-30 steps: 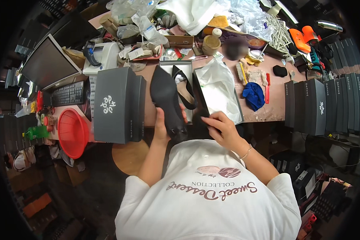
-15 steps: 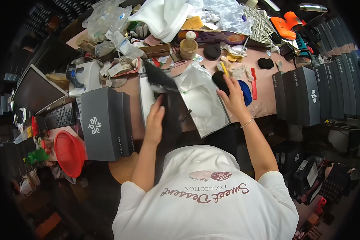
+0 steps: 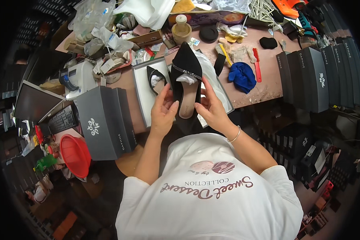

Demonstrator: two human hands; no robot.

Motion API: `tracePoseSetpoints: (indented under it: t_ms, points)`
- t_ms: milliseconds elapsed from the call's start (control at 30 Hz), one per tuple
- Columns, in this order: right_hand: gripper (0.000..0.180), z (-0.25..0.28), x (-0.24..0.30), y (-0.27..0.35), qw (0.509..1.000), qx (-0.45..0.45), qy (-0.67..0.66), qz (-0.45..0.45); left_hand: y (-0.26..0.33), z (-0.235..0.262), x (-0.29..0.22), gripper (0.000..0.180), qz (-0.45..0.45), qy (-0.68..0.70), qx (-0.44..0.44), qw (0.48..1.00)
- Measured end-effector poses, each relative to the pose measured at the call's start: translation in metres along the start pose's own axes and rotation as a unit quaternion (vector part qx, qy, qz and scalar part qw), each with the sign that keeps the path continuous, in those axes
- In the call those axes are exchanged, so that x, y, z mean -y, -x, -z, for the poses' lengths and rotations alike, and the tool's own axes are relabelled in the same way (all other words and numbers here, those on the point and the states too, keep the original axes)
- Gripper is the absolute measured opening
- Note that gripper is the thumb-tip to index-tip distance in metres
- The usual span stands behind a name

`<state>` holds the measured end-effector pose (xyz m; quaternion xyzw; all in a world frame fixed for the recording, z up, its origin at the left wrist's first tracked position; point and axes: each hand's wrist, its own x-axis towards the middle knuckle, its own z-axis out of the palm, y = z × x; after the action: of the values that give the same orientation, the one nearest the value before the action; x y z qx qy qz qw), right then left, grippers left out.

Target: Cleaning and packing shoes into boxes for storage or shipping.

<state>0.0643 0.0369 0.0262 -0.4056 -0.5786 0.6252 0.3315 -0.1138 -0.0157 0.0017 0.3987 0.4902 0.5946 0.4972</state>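
holding black pointed shoe (image 3: pixel 187 86), both hands

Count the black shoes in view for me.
2: one black pointed shoe held in both hands, left hand and right hand; the other shoe lies in the open box. Closed boxes may hide more.
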Motion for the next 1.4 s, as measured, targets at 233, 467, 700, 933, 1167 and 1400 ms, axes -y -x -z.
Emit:
tracePoseSetpoints:
  t_ms: [233,467,700,933,1167,1400]
  points:
    - [0.081,-0.034,0.000,0.007,0.937,0.183,0.291,0.064,0.048,-0.002,0.003,0.044,0.278,0.243,-0.198,0.908]
    - [0.081,0.009,0.006,0.005,0.948,0.164,0.260,0.077,0.008,0.009,-0.004,0.046,0.129,0.070,-0.032,0.989]
    - [0.056,0.105,0.019,0.025,0.998,-0.049,-0.023,-0.045,-0.140,0.011,0.053,0.042,-0.115,-0.649,0.003,0.752]
    - [0.053,0.115,-0.005,0.057,0.969,-0.055,-0.216,-0.110,-0.191,0.051,0.076,0.015,-0.119,-0.321,-0.114,0.933]
    - [0.068,0.101,0.039,0.047,0.962,0.066,-0.256,-0.068,-0.181,0.020,-0.078,0.012,-0.328,-0.315,-0.168,0.874]
    - [0.081,0.081,0.110,0.053,0.939,0.182,-0.281,-0.073,-0.119,-0.035,-0.085,0.021,-0.384,-0.292,-0.029,0.876]
